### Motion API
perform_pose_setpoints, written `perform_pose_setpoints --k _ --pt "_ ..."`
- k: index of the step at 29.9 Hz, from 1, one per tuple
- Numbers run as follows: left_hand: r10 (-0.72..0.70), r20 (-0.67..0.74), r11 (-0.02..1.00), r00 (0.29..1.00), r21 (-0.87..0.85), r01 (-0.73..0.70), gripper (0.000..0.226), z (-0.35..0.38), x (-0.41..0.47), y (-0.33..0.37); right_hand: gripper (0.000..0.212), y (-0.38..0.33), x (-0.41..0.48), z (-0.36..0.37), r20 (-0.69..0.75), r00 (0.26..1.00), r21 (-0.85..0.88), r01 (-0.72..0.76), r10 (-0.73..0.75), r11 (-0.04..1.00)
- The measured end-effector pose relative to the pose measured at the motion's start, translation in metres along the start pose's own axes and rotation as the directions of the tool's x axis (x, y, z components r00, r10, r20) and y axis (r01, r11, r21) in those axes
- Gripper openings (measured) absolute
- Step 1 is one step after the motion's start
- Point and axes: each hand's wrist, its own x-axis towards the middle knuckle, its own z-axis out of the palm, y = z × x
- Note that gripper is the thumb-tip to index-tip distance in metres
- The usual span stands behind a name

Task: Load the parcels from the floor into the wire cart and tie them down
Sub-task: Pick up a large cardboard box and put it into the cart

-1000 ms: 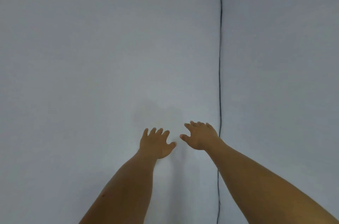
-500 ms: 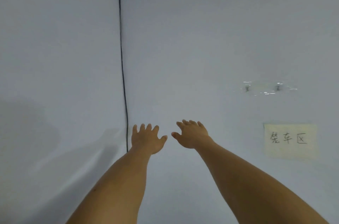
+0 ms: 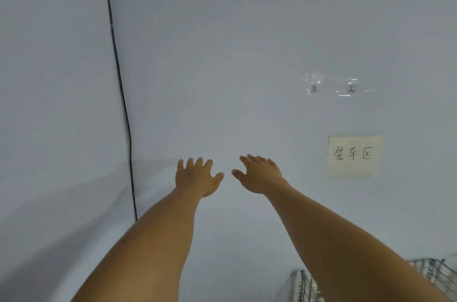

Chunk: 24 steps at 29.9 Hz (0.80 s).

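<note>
Head view: left hand [image 3: 197,176] and right hand [image 3: 261,174] are spread, fingers apart, holding nothing, raised toward the wall [image 3: 222,54]. Only a blurred rim of the wire cart [image 3: 306,287] shows at lower right — parcels and floor are out of sight. Best to look down and find a parcel before reaching.

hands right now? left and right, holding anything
left hand: open, fingers spread, holding nothing
right hand: open, fingers spread, holding nothing

carrier: wire cart [image 3: 306,285] | lower right, top edge only | contents not visible
</note>
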Motion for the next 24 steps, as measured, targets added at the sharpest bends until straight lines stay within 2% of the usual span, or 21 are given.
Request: perform_pose_setpoints --k 6,11,15,18,20,22,24 --pt "-0.031 0.116 0.999 0.993 -0.037 0.035 0.074 0.078 0.020 -0.018 0.070 0.003 0.027 0.075 0.090 0.996 0.030 0.014 -0.016 0.999" --pt "-0.075 0.267 0.991 0.961 -0.086 0.101 0.074 0.185 0.019 -0.033 0.069 -0.001 0.036 0.176 0.226 0.974 0.114 -0.016 -0.010 0.993" --pt "-0.064 0.422 0.988 0.904 -0.101 0.117 0.075 0.290 0.005 -0.036 0.068 -0.014 0.026 0.280 0.383 0.923 0.170 -0.044 -0.025 0.984" --pt "-0.048 0.507 0.985 0.861 -0.121 0.126 0.075 0.378 -0.010 -0.038 0.069 -0.022 0.018 0.368 0.490 0.872 0.228 -0.124 -0.004 0.966" --pt "-0.063 0.569 0.974 0.820 -0.143 0.175 0.075 0.442 -0.026 -0.041 0.069 -0.030 0.006 0.432 0.562 0.827 0.274 -0.204 0.016 0.940" --pt "-0.093 0.641 0.950 0.762 -0.172 0.261 0.074 0.503 -0.048 -0.044 0.065 -0.036 -0.011 0.498 0.622 0.783 0.272 -0.196 -0.017 0.942" --pt "-0.093 0.701 0.920 0.707 -0.210 0.330 0.065 0.566 -0.072 -0.050 0.052 -0.039 -0.031 0.565 0.676 0.734 0.286 -0.181 -0.064 0.941"
